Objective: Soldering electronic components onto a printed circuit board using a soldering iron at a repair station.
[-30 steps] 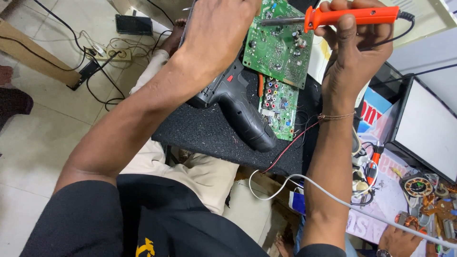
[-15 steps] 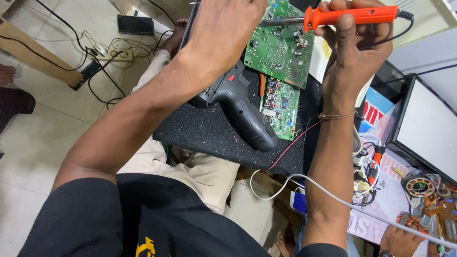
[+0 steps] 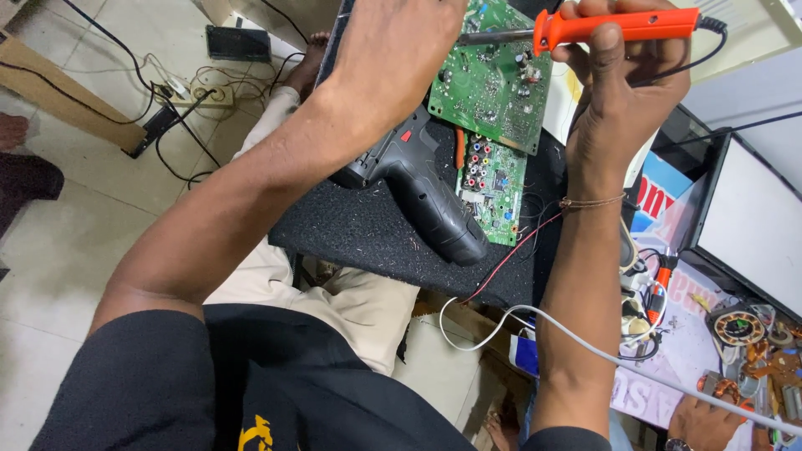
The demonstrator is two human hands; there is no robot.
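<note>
My right hand [image 3: 614, 88] grips an orange-handled soldering iron [image 3: 618, 27], its metal tip pointing left over a large green circuit board [image 3: 493, 83]. My left hand [image 3: 397, 50] reaches over the top edge of that board, its fingers hidden beyond the frame top, so what it touches cannot be seen. A smaller green board with coloured sockets [image 3: 493, 179] lies just below the large one. A black cordless drill [image 3: 426, 192] rests on the black mat [image 3: 359, 234] under my left wrist.
A white cable [image 3: 585, 342] and a red wire [image 3: 510, 255] trail off the mat's edge. A power strip with tangled cords [image 3: 196, 92] lies on the tiled floor at left. Flat screens [image 3: 752, 225], coils and small parts crowd the right. Another person's hand [image 3: 706, 422] shows at the bottom right.
</note>
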